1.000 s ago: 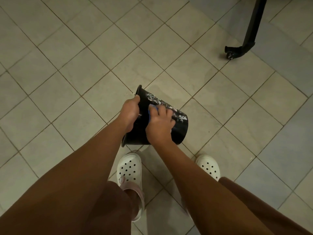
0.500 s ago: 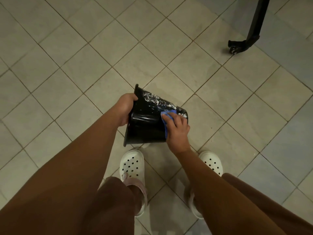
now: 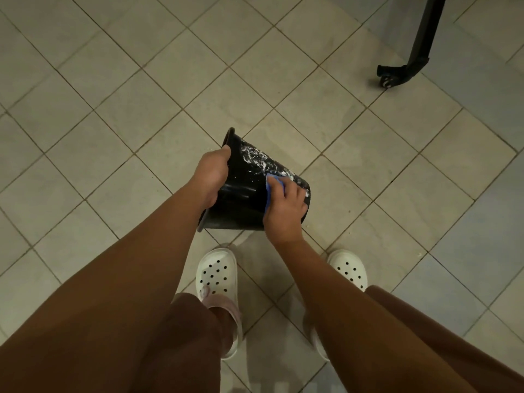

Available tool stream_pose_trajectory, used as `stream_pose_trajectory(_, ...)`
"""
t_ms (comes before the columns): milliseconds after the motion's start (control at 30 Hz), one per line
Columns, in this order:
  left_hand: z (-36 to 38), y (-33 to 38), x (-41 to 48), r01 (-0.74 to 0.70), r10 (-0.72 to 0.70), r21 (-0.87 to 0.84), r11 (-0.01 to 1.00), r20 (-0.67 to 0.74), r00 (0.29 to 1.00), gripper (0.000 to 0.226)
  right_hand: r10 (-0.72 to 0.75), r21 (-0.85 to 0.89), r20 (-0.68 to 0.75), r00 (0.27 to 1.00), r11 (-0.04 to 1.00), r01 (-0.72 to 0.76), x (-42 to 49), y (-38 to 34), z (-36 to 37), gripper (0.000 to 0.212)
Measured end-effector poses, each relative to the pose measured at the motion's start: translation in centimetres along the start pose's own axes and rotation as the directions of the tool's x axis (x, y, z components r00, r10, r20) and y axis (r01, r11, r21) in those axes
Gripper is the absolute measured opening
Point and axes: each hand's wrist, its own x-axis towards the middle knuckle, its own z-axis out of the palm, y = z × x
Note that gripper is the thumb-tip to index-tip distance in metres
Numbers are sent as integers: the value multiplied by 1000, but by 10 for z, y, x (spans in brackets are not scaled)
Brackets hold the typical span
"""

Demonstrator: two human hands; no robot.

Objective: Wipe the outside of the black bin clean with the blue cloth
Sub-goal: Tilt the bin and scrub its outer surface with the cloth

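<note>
Clutching the likely light, slick black bin (image 3: 241, 199) at its nine-o'clock rim, left hand (image 3: 211, 177) steadies; right hand (image 3: 285, 211) grips blue cloth (image 3: 273, 184).

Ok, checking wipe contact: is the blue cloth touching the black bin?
Touching. Head view: the right hand presses the blue cloth against the black bin.

The floor (image 3: 113, 137) is laid with square beige tiles, set diagonally to the view and divided by dark grout lines; toward the right edge the tiles are seen in a greyer tone. Two white perforated clogs are planted on it, the left clog (image 3: 216, 272) and the right clog (image 3: 350, 269) well apart. At the upper right, a black stand leg (image 3: 408, 69) is borne on a small caster (image 3: 386, 82). Pale specks are scattered near the right clog.
</note>
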Motion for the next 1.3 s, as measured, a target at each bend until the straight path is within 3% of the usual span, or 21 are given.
stream_pose_trajectory(67,2,1,-1,9,-9,-6,1000,-9,1000,45,-14,24,-11,1000,1000,14,-12,-7,7,65)
stream_pose_trajectory(167,3,-1,-1,52,-53,-48,997,-8,999,45,-152,42,-18,988,987,153,-24,-27,14,69)
stream_pose_trajectory(333,2,-1,-5,60,-57,-77,995,36,998,44,-267,28,27,963,963,267,14,-51,3,56)
stream_pose_trajectory(400,4,-1,-6,44,-43,-75,996,17,999,43,-211,-12,23,977,977,212,28,-37,-2,51)
stream_pose_trajectory(533,7,0,-5,29,-29,-58,998,0,1000,47,56,-51,39,998,997,-54,13,-20,-5,60)
stream_pose_trajectory(767,7,0,-5,66,-62,-73,995,48,997,44,-200,41,51,978,979,198,16,-61,-5,52)
stream_pose_trajectory(967,9,-2,-3,36,-35,-71,997,5,999,45,-24,-50,65,998,998,27,18,-35,-8,59)
stream_pose_trajectory(1167,5,-5,-3,34,-32,-64,997,31,999,46,-199,54,67,978,979,196,12,-66,-4,50)
stream_pose_trajectory(1300,9,-7,-5,-32,31,-69,997,-9,999,43,-138,-21,81,987,990,140,32,-42,-8,52)
